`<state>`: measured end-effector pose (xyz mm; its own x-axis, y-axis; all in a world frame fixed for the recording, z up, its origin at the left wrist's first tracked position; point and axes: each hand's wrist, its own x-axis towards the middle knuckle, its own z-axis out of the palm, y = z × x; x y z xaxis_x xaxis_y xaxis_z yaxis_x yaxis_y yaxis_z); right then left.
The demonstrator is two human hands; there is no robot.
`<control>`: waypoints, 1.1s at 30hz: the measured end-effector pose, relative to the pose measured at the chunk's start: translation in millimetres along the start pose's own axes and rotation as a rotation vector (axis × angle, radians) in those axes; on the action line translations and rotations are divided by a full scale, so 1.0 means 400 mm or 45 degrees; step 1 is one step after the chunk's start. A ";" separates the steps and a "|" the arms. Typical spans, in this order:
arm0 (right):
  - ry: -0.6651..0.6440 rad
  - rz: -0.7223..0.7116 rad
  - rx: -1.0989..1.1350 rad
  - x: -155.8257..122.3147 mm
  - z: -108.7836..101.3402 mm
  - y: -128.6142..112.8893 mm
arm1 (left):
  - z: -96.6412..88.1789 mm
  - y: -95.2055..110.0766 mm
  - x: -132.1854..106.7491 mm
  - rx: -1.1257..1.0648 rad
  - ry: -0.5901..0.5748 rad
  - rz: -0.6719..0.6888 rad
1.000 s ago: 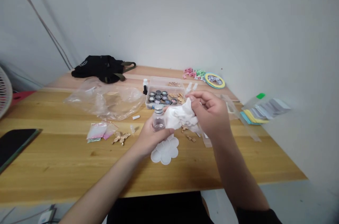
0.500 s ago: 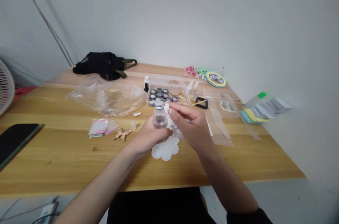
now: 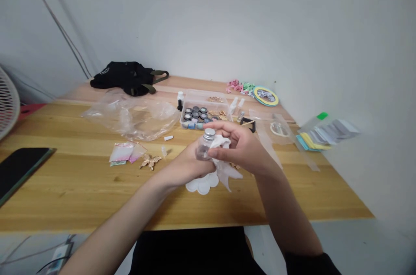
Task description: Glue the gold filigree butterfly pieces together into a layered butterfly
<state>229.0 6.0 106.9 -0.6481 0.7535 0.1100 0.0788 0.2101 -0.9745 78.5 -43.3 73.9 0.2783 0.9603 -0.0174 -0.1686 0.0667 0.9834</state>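
A small clear bottle [image 3: 203, 150] with a silver screw cap [image 3: 209, 133] is held in my left hand [image 3: 185, 164], its fingers wrapped round the lower part. My right hand [image 3: 242, 147] grips a crumpled white tissue [image 3: 224, 169] and presses it against the bottle's right side. The tissue's loose end hangs down below the hands. Beneath them lies a white flower-shaped palette [image 3: 203, 185], partly covered by my left hand. A gold butterfly [image 3: 150, 161] rests on the table to the left of my left hand.
Behind my hands stands a clear plastic box [image 3: 206, 97] of small round pots and gold pieces. A crumpled plastic bag [image 3: 136, 114] and a black bag [image 3: 125, 78] lie left. Rightward are a black frame [image 3: 251, 125] and cards [image 3: 331, 134]. A dark tablet-like slab [image 3: 22, 171] lies far left.
The bottle has shifted right and leans a little. My right hand has moved from beside the cap down onto the bottle's side, and more of the tissue shows, hanging down.
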 end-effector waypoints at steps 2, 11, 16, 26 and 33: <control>0.120 0.033 -0.140 -0.015 0.009 -0.003 | 0.005 -0.004 0.006 0.104 0.090 0.104; 0.038 0.074 -0.303 -0.025 0.006 -0.030 | 0.007 -0.017 0.001 0.391 0.069 0.166; -0.206 0.059 -0.159 -0.024 -0.007 -0.030 | 0.011 0.004 -0.008 0.228 -0.199 0.131; -0.441 -0.101 0.075 -0.020 -0.032 -0.003 | 0.007 -0.021 -0.014 -0.037 -0.315 -0.165; -0.406 -0.111 0.167 -0.009 -0.024 0.023 | 0.007 -0.009 -0.015 -0.253 -0.416 -0.271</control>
<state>239.6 11.2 99.2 -0.8538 0.4994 0.1471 -0.0713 0.1676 -0.9833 80.0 -50.1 71.2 0.6056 0.7856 -0.1266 -0.2450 0.3355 0.9096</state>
